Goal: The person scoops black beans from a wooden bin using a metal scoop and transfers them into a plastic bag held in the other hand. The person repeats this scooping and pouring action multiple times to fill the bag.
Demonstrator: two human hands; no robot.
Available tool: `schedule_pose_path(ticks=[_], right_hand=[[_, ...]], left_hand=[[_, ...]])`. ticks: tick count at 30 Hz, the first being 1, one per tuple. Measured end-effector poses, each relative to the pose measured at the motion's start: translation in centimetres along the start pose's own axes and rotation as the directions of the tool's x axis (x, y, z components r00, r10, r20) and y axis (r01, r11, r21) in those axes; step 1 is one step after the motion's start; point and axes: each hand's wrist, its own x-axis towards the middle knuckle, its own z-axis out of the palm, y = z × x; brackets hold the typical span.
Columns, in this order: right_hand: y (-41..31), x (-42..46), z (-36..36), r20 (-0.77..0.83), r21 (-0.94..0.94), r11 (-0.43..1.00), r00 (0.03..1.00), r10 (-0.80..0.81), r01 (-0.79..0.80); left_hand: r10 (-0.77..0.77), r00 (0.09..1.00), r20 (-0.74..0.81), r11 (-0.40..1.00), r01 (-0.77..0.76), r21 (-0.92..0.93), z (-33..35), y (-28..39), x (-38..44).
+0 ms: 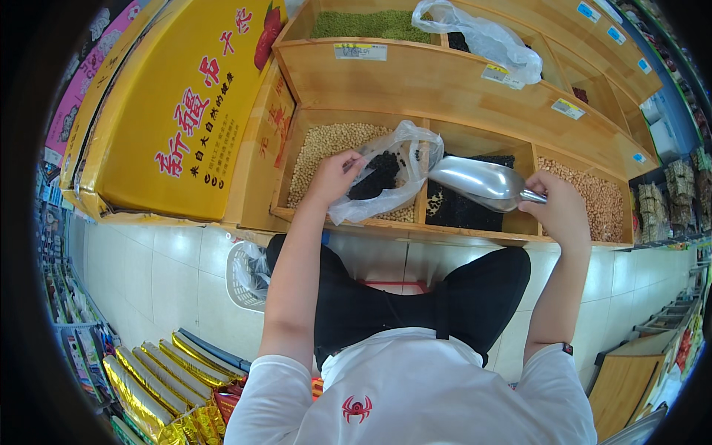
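Observation:
My left hand pinches the edge of a clear plastic bag, whose mouth is spread wide. Black beans lie inside it, and the bag rests over a compartment of pale soybeans. In my right hand is the handle of a shiny metal scoop. The scoop's tip reaches the bag's right rim. Beneath the scoop is a compartment of black beans, with a few pale beans mixed in at its left. What the scoop holds, if anything, is hard to tell.
Peanuts fill the compartment at right. On the upper tier, green beans sit beside another plastic bag. A yellow carton stands at left. Near my left leg, a white basket on the floor holds bagged goods.

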Motion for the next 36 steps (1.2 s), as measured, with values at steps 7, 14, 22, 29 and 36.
schedule_pose_path(ticks=[7,14,22,29,36], right_hand=[[6.3,1.5,4.9,0.064,-0.250,0.964,0.992,0.112,-0.093],[8.4,3.2,11.6,0.201,-0.257,0.959,0.964,0.177,-0.122],[9.3,4.4,16.0,0.310,-0.052,0.992,0.942,0.128,-0.117],[10.6,4.6,17.4,0.338,0.201,0.958,0.932,0.128,-0.205],[11.0,4.3,17.7,0.131,0.338,0.924,0.981,0.144,-0.181]], left_hand=[[0.005,1.000,0.001,1.000,-0.005,0.024,0.3,-0.2,0.1],[0.000,1.000,0.000,0.999,0.000,0.048,0.0,0.0,0.0],[0.005,1.000,0.005,0.999,-0.005,0.032,0.1,0.0,0.1],[-0.001,1.000,0.010,1.000,0.000,0.027,0.2,-0.2,0.2],[0.008,1.000,0.011,1.000,-0.008,0.001,0.2,-0.4,0.1]])
